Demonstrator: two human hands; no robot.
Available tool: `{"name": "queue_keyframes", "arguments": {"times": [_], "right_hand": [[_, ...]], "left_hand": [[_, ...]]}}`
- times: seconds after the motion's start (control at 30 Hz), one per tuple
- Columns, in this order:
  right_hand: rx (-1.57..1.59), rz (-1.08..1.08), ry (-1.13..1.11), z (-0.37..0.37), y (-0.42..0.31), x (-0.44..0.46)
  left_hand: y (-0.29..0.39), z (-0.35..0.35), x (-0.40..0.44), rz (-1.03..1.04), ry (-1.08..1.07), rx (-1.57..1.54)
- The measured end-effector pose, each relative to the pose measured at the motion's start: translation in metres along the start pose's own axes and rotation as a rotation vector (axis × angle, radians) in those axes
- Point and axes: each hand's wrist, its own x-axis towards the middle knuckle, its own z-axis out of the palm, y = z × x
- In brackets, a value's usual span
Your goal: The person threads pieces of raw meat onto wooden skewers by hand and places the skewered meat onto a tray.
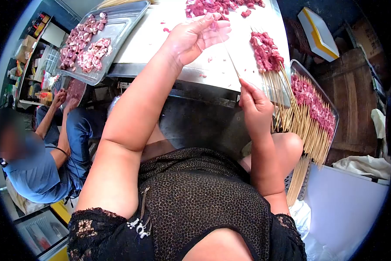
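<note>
My left hand (197, 38) is over the white tabletop, palm turned up. Its thumb and forefinger pinch a small piece of raw meat (213, 26), while the other fingers are stretched out. My right hand (254, 104) is closed around the lower end of a thin bamboo skewer (232, 61), which slants up toward the left hand's fingers. Whether its tip is in the meat I cannot tell. Beyond the left hand lies a pile of red meat pieces (204, 8). Several loaded meat skewers (267, 52) lie to the right.
A tray (336, 117) beside the table holds many loaded skewers. Bare skewers (298, 185) hang below it. At the left, a metal tray (113, 56) carries pale meat chunks (91, 54). A seated co-worker (34, 161) handles something by a dark red tray. A white-yellow box lid (319, 32) stands behind.
</note>
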Motion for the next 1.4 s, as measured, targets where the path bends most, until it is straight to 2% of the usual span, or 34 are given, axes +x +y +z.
{"name": "queue_keyframes", "arguments": {"times": [0.2, 0.33, 0.4, 0.57, 0.83, 1.03, 1.1, 1.27, 1.4], "right_hand": [[-0.013, -0.006, 0.009, -0.001, 0.0, 0.0], [-0.159, -0.061, 0.029, -0.002, -0.002, 0.003], [-0.187, -0.06, 0.031, -0.003, -0.003, 0.005], [-0.192, -0.149, 0.03, 0.001, 0.002, 0.006], [-0.112, -0.041, 0.016, 0.002, -0.006, 0.009], [-0.144, -0.076, 0.02, 0.0, -0.001, 0.01], [-0.165, -0.103, 0.017, 0.001, 0.001, 0.009], [0.189, 0.15, -0.145, 0.002, -0.004, 0.006], [0.311, 0.249, -0.18, 0.0, -0.009, 0.006]], "left_hand": [[-0.002, 0.0, -0.001, 0.009, 0.057, -0.048], [-0.004, 0.002, -0.002, 0.001, 0.106, -0.078], [-0.003, 0.003, -0.003, -0.001, 0.117, 0.016], [-0.006, 0.002, -0.005, -0.019, 0.112, -0.016], [-0.01, 0.002, -0.006, -0.092, 0.045, 0.045], [-0.01, 0.005, -0.007, 0.041, 0.055, 0.068], [-0.012, 0.01, -0.008, 0.079, 0.129, 0.055], [-0.017, 0.005, -0.001, 0.106, 0.177, 0.009], [-0.015, 0.003, 0.0, 0.131, 0.21, 0.011]]}}
